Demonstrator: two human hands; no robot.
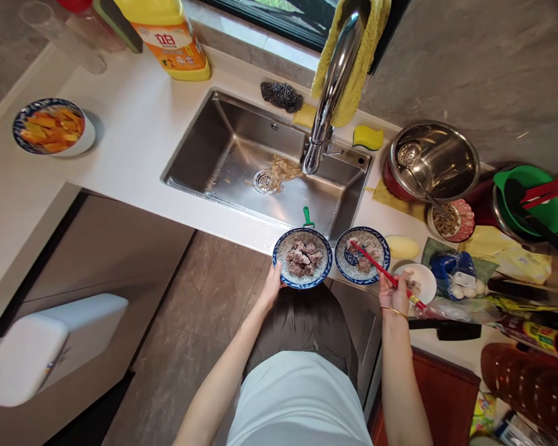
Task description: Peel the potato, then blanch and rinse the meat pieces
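Closest in, both bowls sit on the counter edge on the near side of the sink point(232, 148), right in front of the person.

The left hand point(272, 286) is curled onto the near rim of the left bowl point(284, 245), fingers closed on its edge. That bowl is piled with meat point(302, 255), pale greyish chunks that look wet or coated. The right hand point(393, 296) is pinched shut around red chopsticks point(381, 271), and their tips reach into the right bowl point(382, 244), which has only a few pieces left in it. The two bowls are just beside each other, nearly touching.

Handling-wise, I'd guess glazed ceramic: stiff, a bit heavy once loaded, breakable, and slick if there's water on it. Thumb over the rim with fingers under the base seems the safe hold, since it sits right at the counter's lip. The meat looks soft and slippery, so the chopsticks would want to grip a chunk across its middle, not its corner.

Right of the sink there's a small white plate point(425, 279), then a steel pot point(439, 158) further back. Scraps point(279, 170) lie by the sink's drain, under the faucet point(332, 87). Far left of the sink sits a bowl of orange slices point(23, 114), and behind it a yellow bottle point(172, 37).
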